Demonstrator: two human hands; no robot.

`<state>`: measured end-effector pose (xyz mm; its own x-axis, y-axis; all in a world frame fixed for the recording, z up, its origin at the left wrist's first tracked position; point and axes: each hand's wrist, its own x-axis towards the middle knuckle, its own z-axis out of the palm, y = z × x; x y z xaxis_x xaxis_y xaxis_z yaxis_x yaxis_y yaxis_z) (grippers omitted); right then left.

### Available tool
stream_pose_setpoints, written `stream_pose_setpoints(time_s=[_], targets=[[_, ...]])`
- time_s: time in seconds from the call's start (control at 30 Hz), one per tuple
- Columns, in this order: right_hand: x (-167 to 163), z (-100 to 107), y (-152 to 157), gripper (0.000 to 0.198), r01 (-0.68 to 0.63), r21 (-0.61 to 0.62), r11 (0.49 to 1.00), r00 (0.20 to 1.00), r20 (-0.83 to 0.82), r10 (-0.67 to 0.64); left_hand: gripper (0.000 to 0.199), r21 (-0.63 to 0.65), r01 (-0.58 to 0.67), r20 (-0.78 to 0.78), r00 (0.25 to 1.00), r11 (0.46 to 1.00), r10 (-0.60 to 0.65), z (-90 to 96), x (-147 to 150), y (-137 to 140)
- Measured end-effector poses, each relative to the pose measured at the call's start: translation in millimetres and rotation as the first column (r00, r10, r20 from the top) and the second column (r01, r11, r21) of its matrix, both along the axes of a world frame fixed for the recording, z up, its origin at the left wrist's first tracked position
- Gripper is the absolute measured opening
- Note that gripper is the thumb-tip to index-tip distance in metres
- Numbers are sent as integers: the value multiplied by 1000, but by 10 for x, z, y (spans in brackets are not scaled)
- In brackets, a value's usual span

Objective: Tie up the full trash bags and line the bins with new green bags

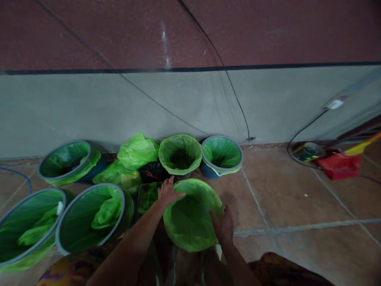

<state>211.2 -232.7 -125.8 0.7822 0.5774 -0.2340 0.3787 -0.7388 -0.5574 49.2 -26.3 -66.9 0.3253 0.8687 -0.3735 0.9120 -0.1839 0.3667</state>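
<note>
A bin with a light green plastic liner [193, 242] stands in front of me, close to my legs, its mouth facing up toward me. The liner is folded out over the rim all around. My left hand [169, 193] is at the bin's upper left edge, fingers stretched and apart, thumb reaching over the rim. On the right edge, my right hand [224, 225] has its thumb over the inside of the liner and its fingers spread outside. Neither hand shows a closed grip. The bin's lower body is mostly hidden.
Other lined bins stand near: a blue one [210, 171], a dark one [188, 175], and several grey-rimmed ones [123, 202] at left. Green bags [138, 151], a black bag [151, 171] and a crate [139, 200] sit between. A red dustpan [339, 165] and cables lie right.
</note>
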Motion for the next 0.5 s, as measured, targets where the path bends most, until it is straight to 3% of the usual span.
stream_pose_setpoints(time_s=[0.07,0.13,0.17,0.33,0.43,0.5], targets=[[94,180,125,84,39,43,998,996,83,-43,76,-4,-40,136,990,999,40,46,29,110],[211,339,331,73,-34,48,998,988,153,26,47,-16,-72,198,977,997,74,54,84,228],[270,400,454,68,-90,30,996,982,172,83,42,-26,-85,194,977,996,88,44,119,279],[453,458,1001,50,-397,-120,910,911,69,406,43,-36,-16,100,995,999,19,-97,286,368],[469,342,1098,43,-506,-120,854,861,-21,507,37,-21,74,98,993,997,-71,-177,310,323],[470,260,1079,40,-530,-81,844,848,-65,526,36,-14,111,102,989,994,-109,-205,290,295]])
